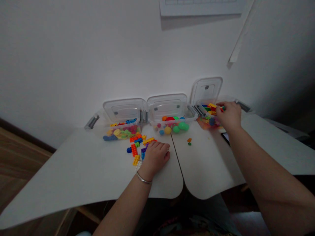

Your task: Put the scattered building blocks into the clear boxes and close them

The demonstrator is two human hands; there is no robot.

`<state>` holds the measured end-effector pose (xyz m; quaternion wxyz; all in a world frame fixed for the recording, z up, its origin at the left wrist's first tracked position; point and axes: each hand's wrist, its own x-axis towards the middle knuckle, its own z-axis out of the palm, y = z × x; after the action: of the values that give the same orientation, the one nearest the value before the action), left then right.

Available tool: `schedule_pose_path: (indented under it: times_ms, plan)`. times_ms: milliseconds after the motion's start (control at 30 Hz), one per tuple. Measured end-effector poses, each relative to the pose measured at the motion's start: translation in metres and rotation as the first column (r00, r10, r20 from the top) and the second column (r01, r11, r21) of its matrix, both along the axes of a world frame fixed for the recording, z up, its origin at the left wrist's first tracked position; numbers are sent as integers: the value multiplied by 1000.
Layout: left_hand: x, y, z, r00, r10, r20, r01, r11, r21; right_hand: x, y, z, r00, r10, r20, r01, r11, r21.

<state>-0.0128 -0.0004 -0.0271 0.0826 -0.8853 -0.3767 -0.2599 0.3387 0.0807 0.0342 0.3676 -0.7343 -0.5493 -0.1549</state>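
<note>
My left hand (154, 157) lies palm down on the white table (81, 170), fingers curled, among loose plastic building bricks (134, 150) in orange, blue, yellow and purple. Anything under the fingers is hidden. My right hand (229, 115) reaches into the right clear plastic box (204, 113), its fingertips pinching a small green brick (223, 108) above a heap of coloured bricks. A middle clear box (172, 123) holds coloured balls. A left clear box (120, 129) holds bricks and yellow and green pieces. All three lids stand open.
Two small bricks (189, 141) lie apart on the table, right of its central seam. A dark tablet or phone (225, 137) lies partly hidden under my right forearm. A white wall rises behind the boxes. A wooden floor (19, 157) shows at the left.
</note>
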Motion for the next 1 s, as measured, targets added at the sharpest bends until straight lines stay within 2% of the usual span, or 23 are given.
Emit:
schedule_pose_path:
  times_ms: [100,200,267,367,433,467,567,633,667,733,767,867,1000]
  plan:
    - [-1,0,1,1000,10,5,-10,1000,-6,-11,-6,-1,996,-27,89,36,994,-103]
    - [-2,0,1,999,41,16,-40,999,-14,-18,-9,1,993,-58,102,81,969,-235]
    - [-3,0,1,998,57,24,-56,998,-22,-19,-10,3,993,-53,104,79,961,-264]
    - [-3,0,1,998,61,33,-60,998,-32,-21,-15,10,995,-15,102,28,991,-133]
    - [-3,0,1,997,61,46,-60,998,-28,-31,-24,15,995,80,67,-81,996,22]
    - [-3,0,1,997,61,55,-59,998,-25,-39,-30,16,987,156,36,-159,982,97]
    - [-3,0,1,994,61,88,-60,998,-19,-79,-54,10,887,450,-103,-417,877,237]
    - [-4,0,1,993,61,98,-60,998,-12,-114,-72,-4,740,645,-189,-615,763,196]
    - [-4,0,1,993,61,99,-61,998,-4,-132,-80,-13,672,704,-230,-686,709,166]
    - [-4,0,1,993,68,100,-70,997,19,-162,-91,-34,559,777,-290,-788,606,107]
    - [-4,0,1,993,70,97,-74,997,32,-174,-94,-43,519,790,-327,-815,572,90]
    - [-4,0,2,993,73,89,-79,995,63,-192,-94,-66,477,757,-447,-819,567,86]
    - [-6,1,2,996,57,71,-61,997,54,-189,-85,-79,439,710,-551,-810,578,100]
